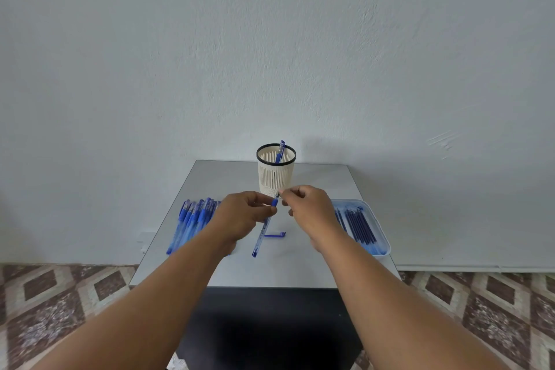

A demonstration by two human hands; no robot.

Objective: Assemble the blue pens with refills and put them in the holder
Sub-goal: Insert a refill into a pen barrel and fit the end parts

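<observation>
My left hand (244, 215) grips a clear blue pen barrel (260, 236) near its blue grip, the barrel slanting down towards me. My right hand (307, 207) pinches the pen's tip end (278, 195) between thumb and forefinger. A blue pen cap (274, 235) lies on the table just below my hands. The white slotted holder (276, 173) with a black rim stands behind my hands with one blue pen (280, 152) in it. Several blue pens (192, 219) lie in a row on the left. Dark refills (359, 224) lie in a white tray (381, 231) on the right.
The small grey table (270, 267) stands against a white wall. Patterned floor tiles show on both sides and a dark space lies under the table's front edge.
</observation>
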